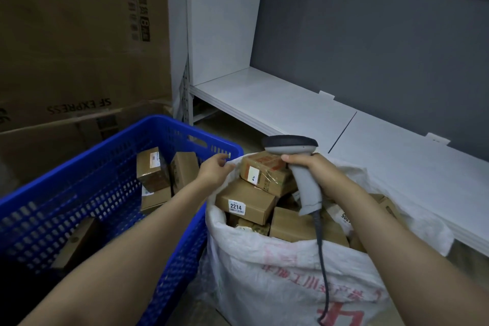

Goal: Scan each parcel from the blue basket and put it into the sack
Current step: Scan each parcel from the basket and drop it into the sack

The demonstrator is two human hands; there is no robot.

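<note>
While the grey scanner (304,182) is gripped by its handle in the right hand (315,169) over the mouth of the white sack (277,272), the sack's rim next to the blue basket (169,120) is pinched by the curled fingers of the left hand (214,171). The sack is filled to the top with brown parcels, one labelled 2214 (244,202) lying just below the left hand. More parcels (152,169) are seen at the basket's far end. The scanner's cable (321,246) is draped down the sack's front. A white shelf (264,98) and cardboard cartons (79,47) are seen behind.
</note>
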